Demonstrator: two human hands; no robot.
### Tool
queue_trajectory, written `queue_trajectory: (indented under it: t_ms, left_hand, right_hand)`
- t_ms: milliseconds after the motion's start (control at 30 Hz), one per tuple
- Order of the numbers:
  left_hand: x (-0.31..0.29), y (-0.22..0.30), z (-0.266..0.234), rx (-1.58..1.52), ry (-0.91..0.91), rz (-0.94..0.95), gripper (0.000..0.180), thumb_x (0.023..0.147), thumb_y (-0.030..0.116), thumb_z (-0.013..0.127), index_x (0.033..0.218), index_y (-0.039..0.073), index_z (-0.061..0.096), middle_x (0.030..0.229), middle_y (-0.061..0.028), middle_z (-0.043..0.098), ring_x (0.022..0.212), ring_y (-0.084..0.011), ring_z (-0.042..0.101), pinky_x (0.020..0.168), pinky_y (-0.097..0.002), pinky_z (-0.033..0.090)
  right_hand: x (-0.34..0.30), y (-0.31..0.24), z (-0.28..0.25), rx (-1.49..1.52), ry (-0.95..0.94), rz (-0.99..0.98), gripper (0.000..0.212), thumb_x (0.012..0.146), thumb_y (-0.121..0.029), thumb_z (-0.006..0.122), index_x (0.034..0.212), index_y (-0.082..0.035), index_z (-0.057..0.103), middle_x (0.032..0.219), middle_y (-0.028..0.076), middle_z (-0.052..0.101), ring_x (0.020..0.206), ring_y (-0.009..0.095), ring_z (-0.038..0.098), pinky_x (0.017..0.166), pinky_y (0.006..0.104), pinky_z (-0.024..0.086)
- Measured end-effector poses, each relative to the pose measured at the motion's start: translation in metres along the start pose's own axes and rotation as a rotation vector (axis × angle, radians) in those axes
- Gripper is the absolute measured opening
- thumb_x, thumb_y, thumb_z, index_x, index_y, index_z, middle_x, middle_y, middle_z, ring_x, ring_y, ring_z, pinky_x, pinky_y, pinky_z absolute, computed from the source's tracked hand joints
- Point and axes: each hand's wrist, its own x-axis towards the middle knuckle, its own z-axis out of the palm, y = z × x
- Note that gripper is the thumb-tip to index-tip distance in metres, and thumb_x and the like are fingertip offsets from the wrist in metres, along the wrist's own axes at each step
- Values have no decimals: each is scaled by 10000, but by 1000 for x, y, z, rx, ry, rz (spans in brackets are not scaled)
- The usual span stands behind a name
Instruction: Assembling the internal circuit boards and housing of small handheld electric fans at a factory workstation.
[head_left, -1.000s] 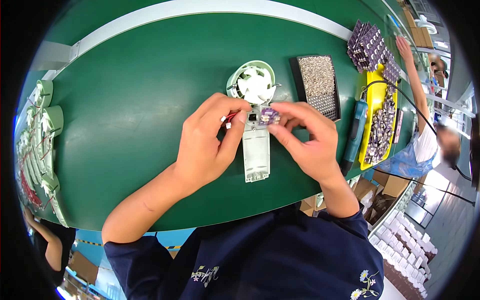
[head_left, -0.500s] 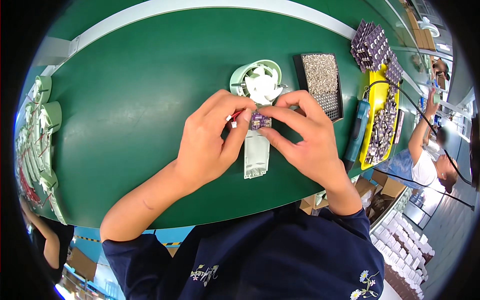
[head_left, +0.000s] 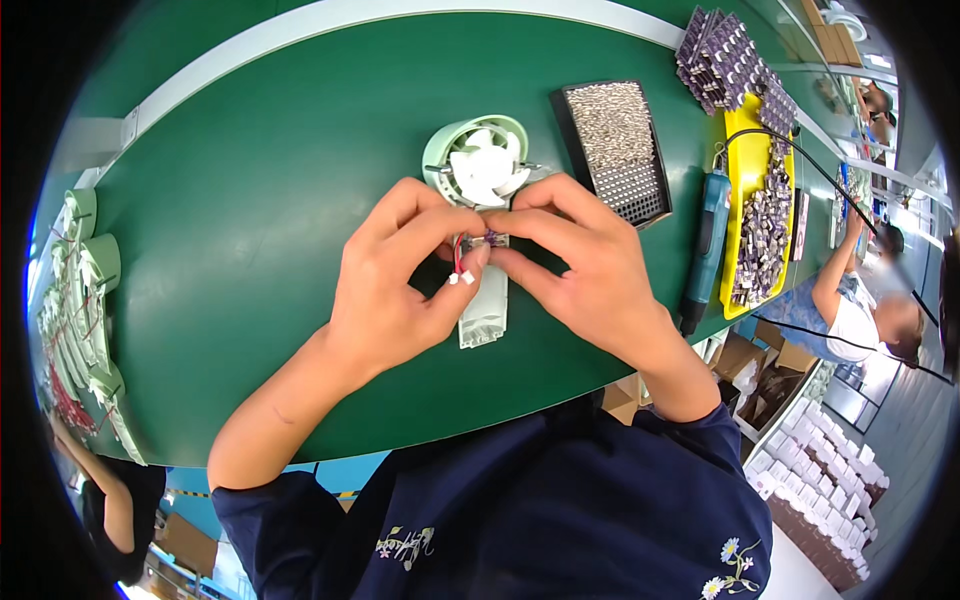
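Note:
A small purple circuit board (head_left: 491, 241) is pinched between the fingertips of both hands, seen nearly edge-on. My left hand (head_left: 395, 270) is closed on its left end. Red and dark wires (head_left: 459, 252) with small white connectors (head_left: 462, 278) hang by the left thumb. My right hand (head_left: 585, 250) is closed on the board's right end, thumb below and forefinger above. Under the hands lies the pale green handle shell (head_left: 484, 318) of a small fan. Its round green housing (head_left: 436, 155) with white blades (head_left: 487, 172) sits just beyond my fingers. The fingertips partly hide the board.
Right of the fan stands a black tray (head_left: 618, 135) of small metal parts. Farther right are a teal electric screwdriver (head_left: 708, 240), a yellow bin (head_left: 738, 180) of small boards and stacked purple panels (head_left: 720, 60). Several green fan shells (head_left: 90, 270) line the left edge. Co-workers sit at both sides.
The board has tipped, so its purple face shows less. The wire connectors now hang lower beside my left thumb. The whole view has shifted slightly, with the fan now farther left in it.

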Motion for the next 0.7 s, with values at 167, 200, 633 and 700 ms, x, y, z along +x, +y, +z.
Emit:
queue_trajectory:
  t_ms: [167,200,633,700]
  left_hand:
    - [-3,0,3,50,7,-3,194,808,-63,758,982,7,710,919,-77,597,736,-161,642,637,-289,546]
    - [-3,1,5,36,23,-30,204,806,-72,759,989,6,709,929,-80,600,749,-162,649,655,-288,563]
    - [-5,11,10,-46,50,-215,163,830,-75,762,977,-17,723,992,-78,592,845,-158,671,763,-279,619]
    - [-5,9,8,-45,39,-210,165,832,-81,759,982,-22,722,1001,-80,588,856,-158,671,765,-276,619]
  right_hand:
    - [-4,2,2,67,6,37,325,773,-61,835,1087,-89,756,950,28,632,797,178,661,671,298,538]
    - [-5,2,2,73,15,28,322,782,-70,833,1093,-92,755,951,26,634,794,174,661,671,297,539]
    - [-96,74,-87,-313,504,708,547,1023,-355,631,1413,22,560,1252,217,655,1135,272,648,950,369,502]
    - [-103,77,-79,-534,324,801,596,1013,-396,630,1401,49,544,1250,259,624,1144,393,623,992,422,474]
